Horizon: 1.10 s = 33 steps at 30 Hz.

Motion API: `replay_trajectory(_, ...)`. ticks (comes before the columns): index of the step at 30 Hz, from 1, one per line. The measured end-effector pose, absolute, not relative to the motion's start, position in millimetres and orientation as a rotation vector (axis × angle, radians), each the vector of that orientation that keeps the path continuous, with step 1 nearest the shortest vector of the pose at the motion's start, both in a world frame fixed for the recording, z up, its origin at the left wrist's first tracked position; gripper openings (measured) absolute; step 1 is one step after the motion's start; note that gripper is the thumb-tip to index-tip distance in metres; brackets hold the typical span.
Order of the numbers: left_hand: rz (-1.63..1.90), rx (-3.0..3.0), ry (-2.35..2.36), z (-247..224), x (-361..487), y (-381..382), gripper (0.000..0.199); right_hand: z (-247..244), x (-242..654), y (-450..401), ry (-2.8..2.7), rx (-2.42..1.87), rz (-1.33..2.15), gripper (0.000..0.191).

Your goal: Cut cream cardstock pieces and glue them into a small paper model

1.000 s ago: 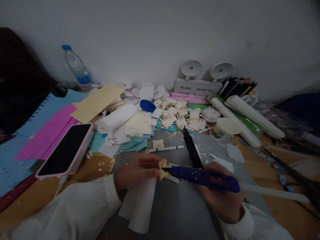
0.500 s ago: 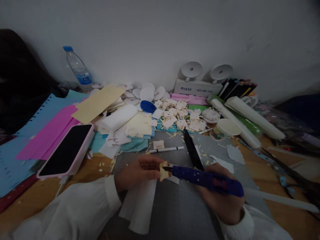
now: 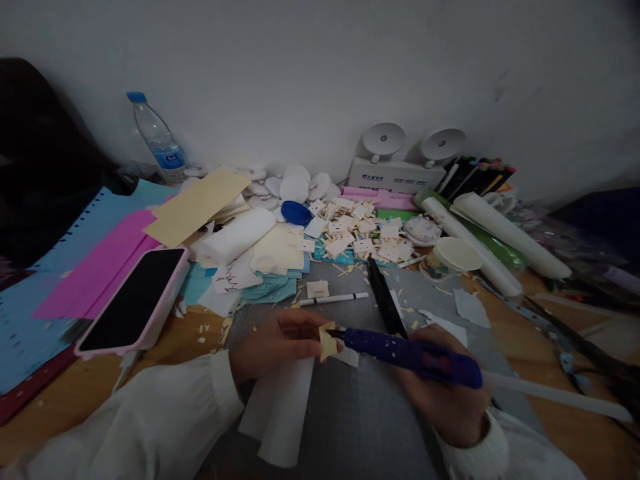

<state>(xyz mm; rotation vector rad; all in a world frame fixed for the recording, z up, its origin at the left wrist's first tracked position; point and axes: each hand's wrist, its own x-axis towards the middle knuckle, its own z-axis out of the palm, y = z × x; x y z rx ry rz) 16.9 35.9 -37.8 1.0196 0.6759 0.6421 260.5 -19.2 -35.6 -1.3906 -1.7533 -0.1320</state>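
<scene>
Blue glue gun (image 3: pixel 415 357) in right hand's (image 3: pixel 450 393) clasp, with nozzle (image 3: pixel 339 335) nudged slightly since a second ago toward the top of yellow paper (image 3: pixel 328 345) pinched by left hand (image 3: pixel 280 343) above grey mat (image 3: pixel 360 413); seemingly mid-work.

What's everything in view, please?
Glue gun: one, blue, lower centre
Paper piece: one, yellow, at its tip
Paper strips: about two, white, lower centre
Bottle: one, clear, back left
Phone: one, black and pink, left
Paper sheets: several, blue, pink, yellow, left
Discs: many white, one blue, back centre
Card pieces: many, cream, heaped centre
Lamp: one, white, by wall
Pens: many, mostly dark, back right
Cup: one, whitish, right
Rolls: three, white, two right, one left
Long tool: one, black, centre
Thin stick: one, white, centre
Mat: one, grey, centre
Clutter: dim, uncountable, far right
Left hand: one, holding paper piece
Right hand: one, holding glue gun
</scene>
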Motion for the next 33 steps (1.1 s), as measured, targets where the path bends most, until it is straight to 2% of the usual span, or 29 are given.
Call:
replay_trajectory(19, 0.706, 1.004, 0.692, -38.0, 19.6, 36.8, 0.026, -38.9, 266.8, -19.1, -1.831, -1.253, -0.240, 0.017)
replay_trajectory(27, 0.673, 0.996, 0.697, -38.1, 18.5, 36.0, 0.028, -38.5, 266.8, -19.4, -1.805, -1.297, -0.126, 0.015)
replay_trajectory(33, 0.668, 1.003, 0.719, -37.5, 18.6, 36.0, 0.029, -35.8, 264.7, -18.3, -1.822, -1.299, -0.177, 0.012)
